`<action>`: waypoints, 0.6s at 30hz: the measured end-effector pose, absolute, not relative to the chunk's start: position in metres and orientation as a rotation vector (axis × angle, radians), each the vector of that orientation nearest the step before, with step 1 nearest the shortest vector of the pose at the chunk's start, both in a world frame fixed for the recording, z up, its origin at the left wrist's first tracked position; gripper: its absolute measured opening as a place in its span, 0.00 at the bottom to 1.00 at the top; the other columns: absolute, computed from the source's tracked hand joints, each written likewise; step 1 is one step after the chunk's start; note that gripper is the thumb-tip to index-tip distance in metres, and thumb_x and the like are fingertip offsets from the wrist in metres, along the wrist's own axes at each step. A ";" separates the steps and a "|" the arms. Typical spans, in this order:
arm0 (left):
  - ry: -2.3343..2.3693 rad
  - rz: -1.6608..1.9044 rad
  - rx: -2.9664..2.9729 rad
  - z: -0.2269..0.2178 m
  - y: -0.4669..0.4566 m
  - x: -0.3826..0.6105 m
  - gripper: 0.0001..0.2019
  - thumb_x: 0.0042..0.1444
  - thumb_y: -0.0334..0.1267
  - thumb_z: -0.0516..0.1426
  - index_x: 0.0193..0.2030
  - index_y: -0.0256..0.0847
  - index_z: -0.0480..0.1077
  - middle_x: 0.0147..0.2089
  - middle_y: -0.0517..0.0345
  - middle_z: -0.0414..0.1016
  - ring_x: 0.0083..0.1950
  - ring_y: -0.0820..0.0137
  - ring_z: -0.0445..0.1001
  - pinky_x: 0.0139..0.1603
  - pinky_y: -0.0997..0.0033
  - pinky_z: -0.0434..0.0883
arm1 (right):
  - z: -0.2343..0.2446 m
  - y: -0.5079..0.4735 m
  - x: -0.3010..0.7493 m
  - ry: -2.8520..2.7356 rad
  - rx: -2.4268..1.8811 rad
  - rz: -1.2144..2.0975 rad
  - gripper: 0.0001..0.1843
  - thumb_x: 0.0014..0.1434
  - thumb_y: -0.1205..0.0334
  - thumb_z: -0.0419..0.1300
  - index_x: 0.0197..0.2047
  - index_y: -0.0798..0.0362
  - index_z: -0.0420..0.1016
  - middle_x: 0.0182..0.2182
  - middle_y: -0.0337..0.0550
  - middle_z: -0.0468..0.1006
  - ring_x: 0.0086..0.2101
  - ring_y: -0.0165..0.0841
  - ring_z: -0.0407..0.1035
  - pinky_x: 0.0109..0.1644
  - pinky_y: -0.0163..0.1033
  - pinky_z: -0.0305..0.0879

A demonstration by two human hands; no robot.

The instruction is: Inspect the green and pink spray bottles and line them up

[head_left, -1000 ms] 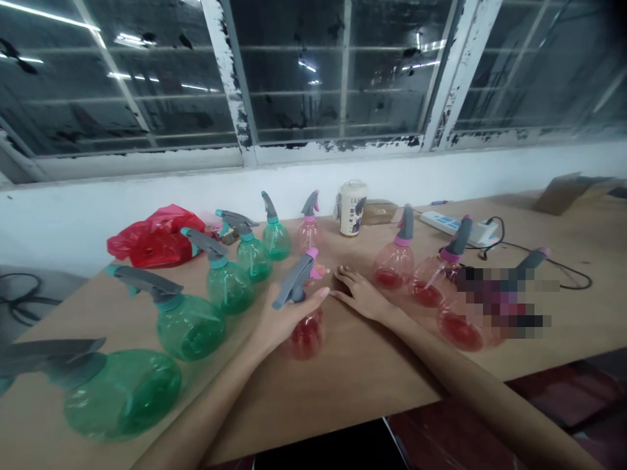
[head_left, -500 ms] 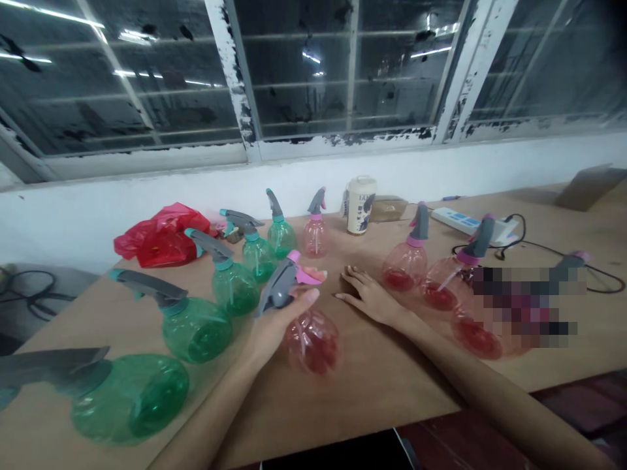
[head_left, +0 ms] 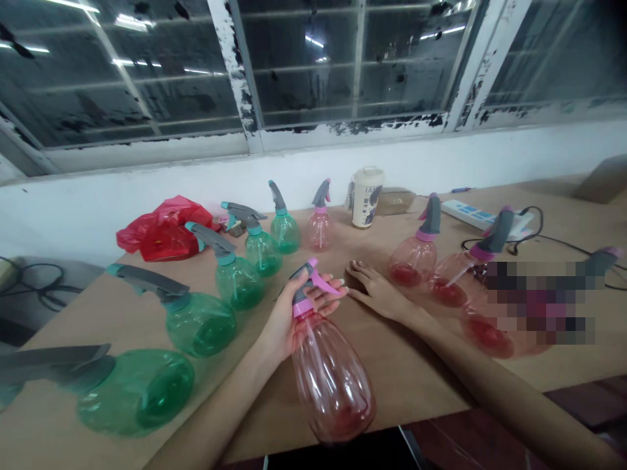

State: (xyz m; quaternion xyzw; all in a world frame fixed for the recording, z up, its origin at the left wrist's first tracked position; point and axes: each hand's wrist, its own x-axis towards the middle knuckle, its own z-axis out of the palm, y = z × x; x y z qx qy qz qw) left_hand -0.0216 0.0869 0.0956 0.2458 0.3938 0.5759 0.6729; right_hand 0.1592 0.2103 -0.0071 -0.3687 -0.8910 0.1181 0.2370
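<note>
My left hand (head_left: 287,316) is wrapped around the neck of a clear pink spray bottle (head_left: 337,385) with a grey head and pink trigger. The thumb presses on the grey head, and the other fingers pass behind the neck, their tips showing past the trigger. The bottle's base points toward me, near the table's front edge. To the right of it, my right hand (head_left: 379,294) lies palm down on the wooden table (head_left: 411,385), fingers stretched out, holding nothing. Nearest to that hand stands another pink spray bottle (head_left: 413,261).
Several green spray bottles (head_left: 200,324) line the left side. More pink ones (head_left: 320,230) stand at the back and right (head_left: 453,284). A paper cup (head_left: 367,198), red plastic bag (head_left: 169,228), cardboard box (head_left: 396,201) and power strip (head_left: 482,217) with a cable sit toward the wall.
The pink bottle in my left hand has come up and closer to me, and looks larger. My right hand has stayed flat on the table. The view has shifted slightly.
</note>
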 end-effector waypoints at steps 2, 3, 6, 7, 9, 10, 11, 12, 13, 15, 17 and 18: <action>0.860 1.291 0.541 0.094 0.088 -0.024 0.19 0.55 0.50 0.56 0.43 0.33 0.72 0.43 0.43 0.79 0.49 0.57 0.77 0.47 0.63 0.74 | -0.008 0.210 0.160 -2.429 -1.006 0.331 0.36 0.62 0.42 0.48 0.62 0.61 0.63 0.63 0.60 0.60 0.64 0.47 0.52 0.66 0.56 0.50; 0.850 1.290 0.542 0.093 0.088 -0.024 0.21 0.55 0.50 0.56 0.44 0.33 0.72 0.44 0.43 0.79 0.50 0.56 0.76 0.48 0.63 0.73 | -0.008 0.210 0.160 -2.424 -1.005 0.335 0.36 0.62 0.42 0.49 0.62 0.61 0.64 0.63 0.60 0.60 0.64 0.47 0.52 0.66 0.56 0.51; 0.827 1.270 0.555 0.091 0.088 -0.025 0.22 0.55 0.51 0.56 0.47 0.33 0.72 0.46 0.43 0.78 0.52 0.55 0.76 0.48 0.62 0.73 | -0.008 0.210 0.161 -2.422 -0.995 0.342 0.35 0.62 0.42 0.49 0.62 0.60 0.64 0.63 0.60 0.60 0.64 0.47 0.52 0.66 0.56 0.51; 0.822 1.263 0.559 0.091 0.087 -0.025 0.22 0.55 0.52 0.56 0.47 0.34 0.72 0.46 0.43 0.79 0.52 0.55 0.76 0.48 0.62 0.73 | -0.008 0.210 0.161 -2.421 -0.996 0.343 0.35 0.62 0.42 0.49 0.62 0.60 0.63 0.63 0.59 0.60 0.64 0.46 0.52 0.66 0.56 0.50; 0.817 1.240 0.561 0.089 0.087 -0.024 0.22 0.55 0.51 0.56 0.47 0.35 0.73 0.47 0.44 0.78 0.52 0.56 0.75 0.48 0.63 0.73 | -0.008 0.209 0.161 -2.420 -1.006 0.347 0.36 0.62 0.41 0.48 0.62 0.59 0.63 0.63 0.58 0.59 0.64 0.46 0.51 0.66 0.56 0.50; 0.815 1.227 0.558 0.088 0.087 -0.024 0.22 0.55 0.51 0.55 0.47 0.35 0.73 0.47 0.44 0.78 0.52 0.56 0.75 0.48 0.64 0.73 | -0.007 0.209 0.162 -2.425 -1.012 0.349 0.36 0.62 0.41 0.48 0.63 0.59 0.63 0.63 0.58 0.59 0.64 0.46 0.51 0.66 0.56 0.50; 0.815 1.215 0.553 0.088 0.087 -0.024 0.21 0.55 0.51 0.55 0.47 0.35 0.73 0.47 0.44 0.78 0.52 0.57 0.75 0.48 0.65 0.73 | -0.006 0.208 0.162 -2.434 -1.017 0.350 0.36 0.62 0.40 0.47 0.63 0.59 0.63 0.63 0.58 0.60 0.64 0.46 0.51 0.66 0.56 0.50; 0.819 1.207 0.546 0.087 0.087 -0.024 0.21 0.55 0.50 0.55 0.46 0.35 0.73 0.47 0.44 0.78 0.52 0.57 0.75 0.47 0.65 0.73 | -0.005 0.208 0.162 -2.443 -1.020 0.351 0.36 0.62 0.40 0.47 0.62 0.60 0.63 0.63 0.58 0.60 0.64 0.46 0.51 0.66 0.56 0.50; 0.829 1.202 0.537 0.087 0.087 -0.023 0.20 0.55 0.50 0.56 0.46 0.35 0.73 0.47 0.45 0.78 0.52 0.58 0.76 0.46 0.66 0.73 | -0.004 0.207 0.162 -2.452 -1.023 0.355 0.37 0.62 0.40 0.47 0.62 0.61 0.63 0.63 0.59 0.60 0.64 0.46 0.51 0.66 0.55 0.50; 0.857 1.204 0.519 0.088 0.087 -0.023 0.19 0.55 0.50 0.56 0.44 0.35 0.74 0.45 0.46 0.79 0.49 0.59 0.77 0.44 0.67 0.74 | -0.002 0.207 0.163 -2.454 -1.030 0.366 0.37 0.62 0.40 0.47 0.62 0.61 0.64 0.63 0.59 0.60 0.64 0.46 0.51 0.66 0.54 0.49; 0.878 1.216 0.507 0.089 0.087 -0.022 0.18 0.55 0.49 0.57 0.40 0.36 0.74 0.41 0.47 0.80 0.45 0.61 0.78 0.41 0.69 0.74 | -0.001 0.206 0.163 -2.442 -1.034 0.380 0.36 0.62 0.40 0.48 0.62 0.60 0.64 0.63 0.58 0.61 0.64 0.46 0.52 0.66 0.55 0.50; 0.885 1.227 0.505 0.089 0.087 -0.022 0.17 0.54 0.49 0.57 0.38 0.36 0.74 0.39 0.48 0.80 0.42 0.62 0.79 0.38 0.70 0.74 | 0.000 0.206 0.163 -2.438 -1.034 0.384 0.36 0.62 0.41 0.48 0.62 0.59 0.64 0.63 0.58 0.61 0.64 0.46 0.52 0.66 0.55 0.50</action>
